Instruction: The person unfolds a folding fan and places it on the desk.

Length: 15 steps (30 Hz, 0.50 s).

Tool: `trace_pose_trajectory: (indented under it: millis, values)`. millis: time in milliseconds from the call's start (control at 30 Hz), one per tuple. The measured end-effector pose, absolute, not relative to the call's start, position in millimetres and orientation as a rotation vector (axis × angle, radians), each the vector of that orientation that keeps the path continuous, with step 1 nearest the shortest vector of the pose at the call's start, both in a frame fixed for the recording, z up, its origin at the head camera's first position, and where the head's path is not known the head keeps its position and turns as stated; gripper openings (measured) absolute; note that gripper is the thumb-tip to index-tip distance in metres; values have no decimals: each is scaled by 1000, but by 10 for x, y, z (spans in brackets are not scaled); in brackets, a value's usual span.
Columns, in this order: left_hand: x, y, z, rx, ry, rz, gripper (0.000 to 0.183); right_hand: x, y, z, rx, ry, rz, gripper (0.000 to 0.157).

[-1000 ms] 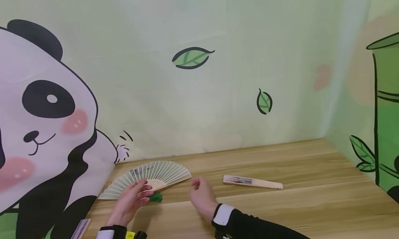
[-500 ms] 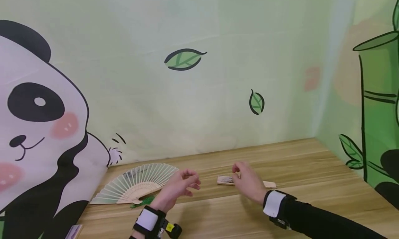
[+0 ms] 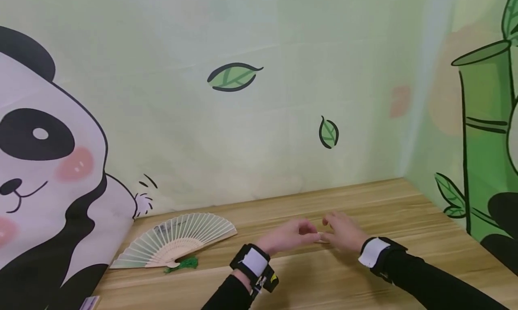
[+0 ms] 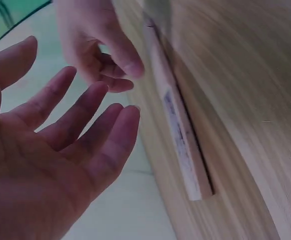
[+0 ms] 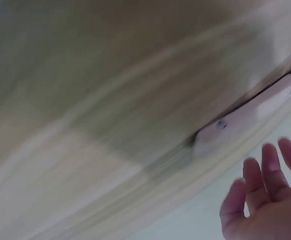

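A folded hand fan (image 4: 178,132) with a printed picture lies on the wooden table. In the head view my left hand (image 3: 287,236) and right hand (image 3: 346,231) are over it, and only a sliver of the folded fan (image 3: 321,240) shows between them. The left wrist view has my left hand (image 4: 70,145) beside the fan, fingers loosely bent and apart from it. In the right wrist view, the fingers of my right hand (image 5: 268,200) are spread near the fan's riveted end. Further left lies a spread fan (image 3: 182,240) with a green tassel (image 3: 184,263).
The wooden table (image 3: 259,283) meets a pale green backdrop (image 3: 275,135) printed with a panda, leaves and bamboo. At the lower left edge, part of another printed item (image 3: 90,303) shows. The backdrop's side wall bounds the table on the right.
Both hands have moved right, from near the spread fan to the folded fan. The left hand has come closer to the right. The head view has turned slightly right.
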<state>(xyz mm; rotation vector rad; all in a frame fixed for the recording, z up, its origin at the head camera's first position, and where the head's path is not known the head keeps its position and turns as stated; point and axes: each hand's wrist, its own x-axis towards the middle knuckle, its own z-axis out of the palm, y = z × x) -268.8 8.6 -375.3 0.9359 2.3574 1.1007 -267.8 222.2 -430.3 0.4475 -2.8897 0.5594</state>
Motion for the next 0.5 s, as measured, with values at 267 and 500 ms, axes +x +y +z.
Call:
trace_pose_trajectory:
  millis: [267, 500]
  values:
    - [-2815, 301, -4016, 999, 2714, 702, 35, -2742, 2351, -4405, 567, -2906, 477, 39]
    - [-2860, 458, -4224, 1057, 2966, 146, 43, -2765, 2405, -4502, 639, -2892, 460, 30]
